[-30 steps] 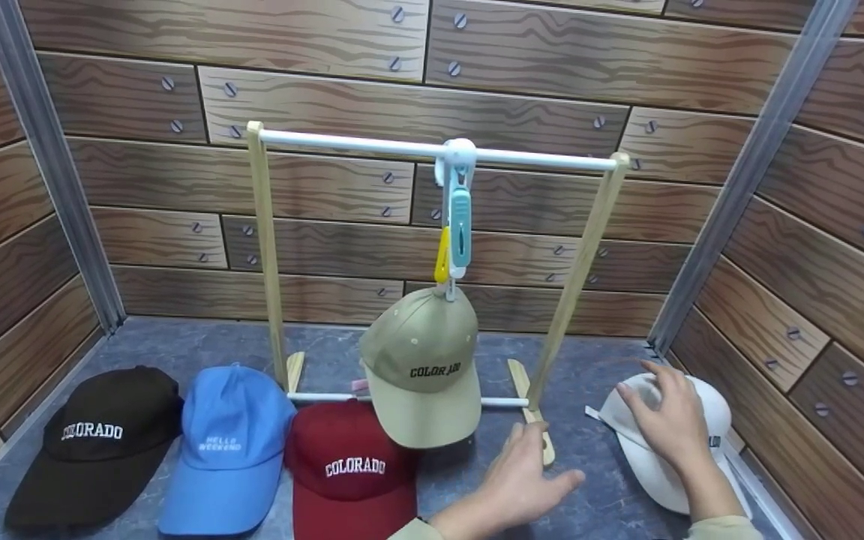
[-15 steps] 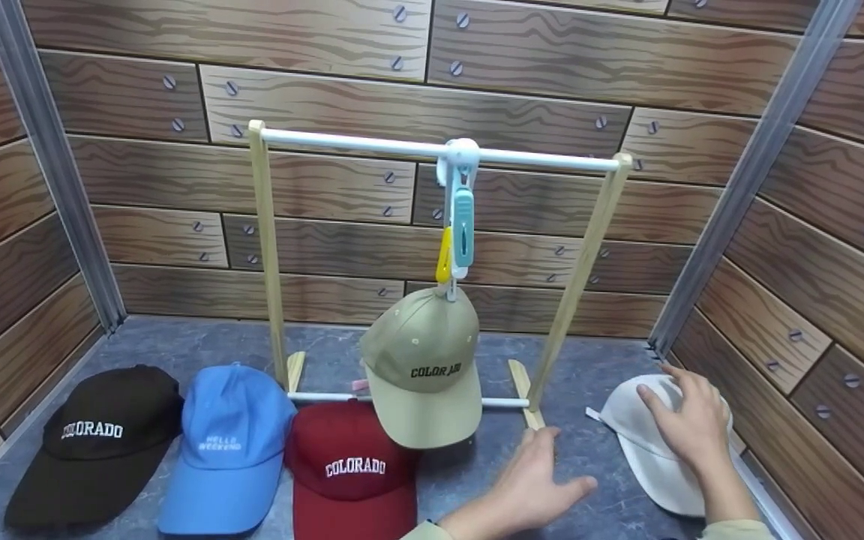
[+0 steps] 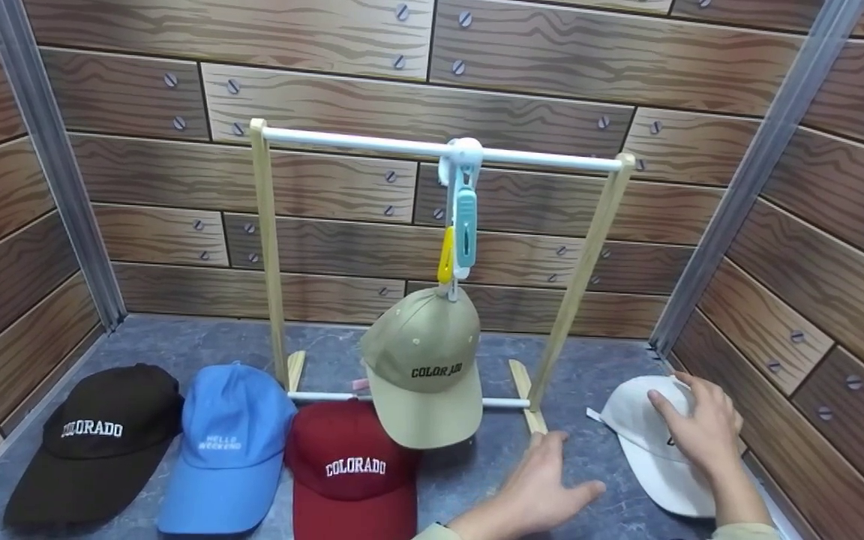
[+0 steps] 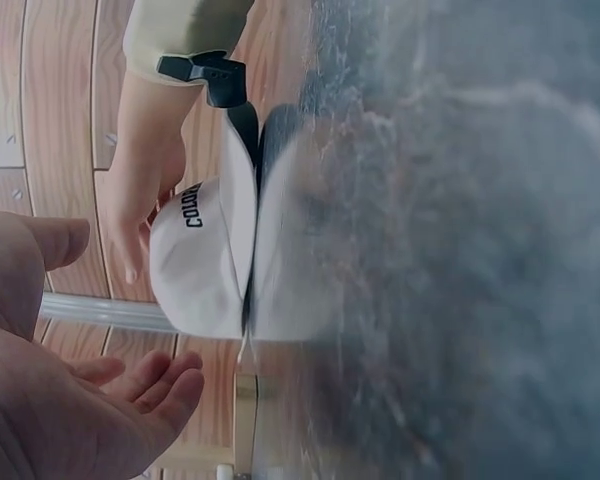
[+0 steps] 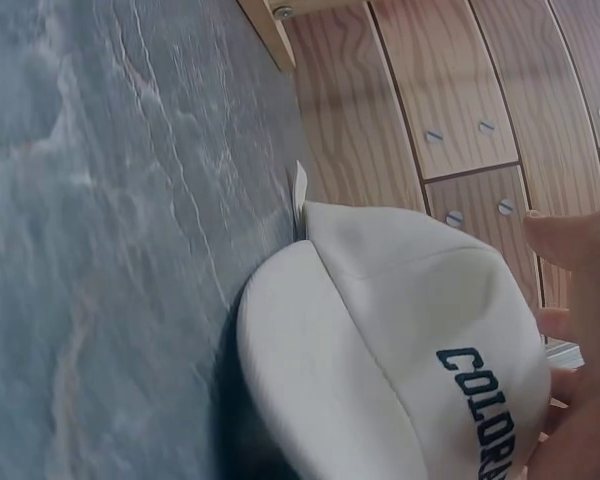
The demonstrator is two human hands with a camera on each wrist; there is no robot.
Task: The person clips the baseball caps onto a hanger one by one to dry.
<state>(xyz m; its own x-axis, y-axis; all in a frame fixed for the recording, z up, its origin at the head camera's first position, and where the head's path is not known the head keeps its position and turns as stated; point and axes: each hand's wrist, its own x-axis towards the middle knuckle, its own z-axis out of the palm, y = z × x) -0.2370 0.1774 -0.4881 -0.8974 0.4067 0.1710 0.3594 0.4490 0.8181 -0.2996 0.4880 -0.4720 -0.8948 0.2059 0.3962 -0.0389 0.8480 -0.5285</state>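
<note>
At the right, a white cap [image 3: 638, 424] lies on the table, with dark COLORADO lettering partly covered in the head view. My right hand [image 3: 708, 431] is over the far right side of its crown, fingers loosely extended and thumb apart. In the right wrist view the hand [image 5: 590, 330] borders the crown, and the white cap [image 5: 410, 300] shows brim and letters. My left hand [image 3: 533, 487] reaches over the table near the rack's right foot, thumb spread and holding nothing. The left wrist view shows the left hand [image 4: 70, 390] with its palm and bent fingers bare.
A wooden rack [image 3: 271, 255] with white bars stands in the middle. From its top bar hangs a beige cap [image 3: 432, 360] by a blue clip [image 3: 466, 229]. Left lie a black cap [image 3: 102, 442], a blue cap [image 3: 229, 442] and a red cap [image 3: 357, 457]. Plank-patterned walls enclose the table.
My right hand has shifted right over the white cap, uncovering more of its crown. My left hand has moved a little to the right. The hanging cap stays in place.
</note>
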